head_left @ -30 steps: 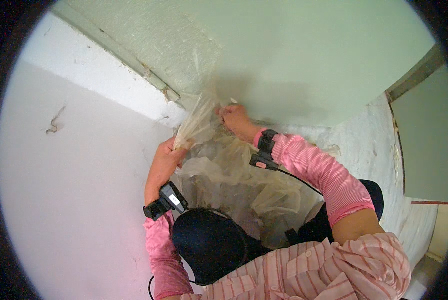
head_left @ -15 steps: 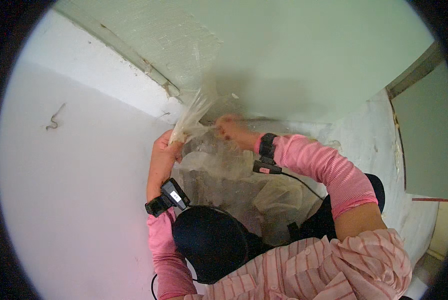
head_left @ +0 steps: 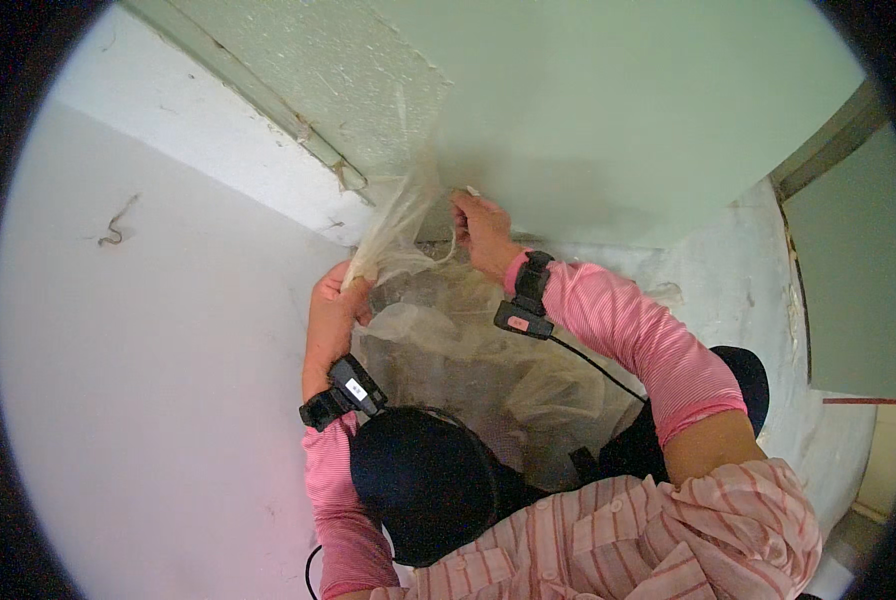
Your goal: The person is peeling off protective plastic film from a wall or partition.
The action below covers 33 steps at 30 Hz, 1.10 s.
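Left hand (head_left: pixel 336 305), left of centre: fingers pinch plastic film (head_left: pixel 392 232), likely for tautness. Right hand (head_left: pixel 485 232), upper centre: fingers curled, grip unclear.

A squiggly brown strand (head_left: pixel 118 222) shows on the pale surface (head_left: pixel 168 380) at far left. A green panel (head_left: pixel 853 280) is at far right, a thin red strip (head_left: pixel 868 401) along its lower edge.
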Tool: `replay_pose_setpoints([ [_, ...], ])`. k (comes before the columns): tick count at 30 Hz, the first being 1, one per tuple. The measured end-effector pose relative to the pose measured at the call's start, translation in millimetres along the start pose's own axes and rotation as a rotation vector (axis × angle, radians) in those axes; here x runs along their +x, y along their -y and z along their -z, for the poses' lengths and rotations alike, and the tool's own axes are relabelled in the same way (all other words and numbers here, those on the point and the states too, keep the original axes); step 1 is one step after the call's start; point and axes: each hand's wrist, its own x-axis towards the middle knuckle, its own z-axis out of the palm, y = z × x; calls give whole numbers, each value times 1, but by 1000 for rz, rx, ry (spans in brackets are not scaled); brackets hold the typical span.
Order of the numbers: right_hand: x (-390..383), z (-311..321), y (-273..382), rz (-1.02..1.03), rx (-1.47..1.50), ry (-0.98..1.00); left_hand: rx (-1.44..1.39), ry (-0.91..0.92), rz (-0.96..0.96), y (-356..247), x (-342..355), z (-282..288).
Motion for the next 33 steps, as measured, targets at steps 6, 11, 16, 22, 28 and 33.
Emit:
replay_pose_setpoints([
  [6, -3, 5, -2, 79, -72, -13, -86, -20, 44, 11, 1, 2],
  [11, -1, 18, 5, 158, -348, 45, -172, -22, 83, 17, 5, -4],
  [16, -17, 12, 15, 890, -939, 302, -182, -77, 150, 18, 3, -1],
  [22, -14, 19, 27, 1265, -1225, 568, -224, -45, 150, 22, 7, -7],
  [28, -16, 17, 19, 1350, -1265, 586, -248, -17, 192, 18, 10, -6],
  [33, -22, 29, 25, 926, -1467, 605, -211, -89, 151, 23, 7, -4],
])
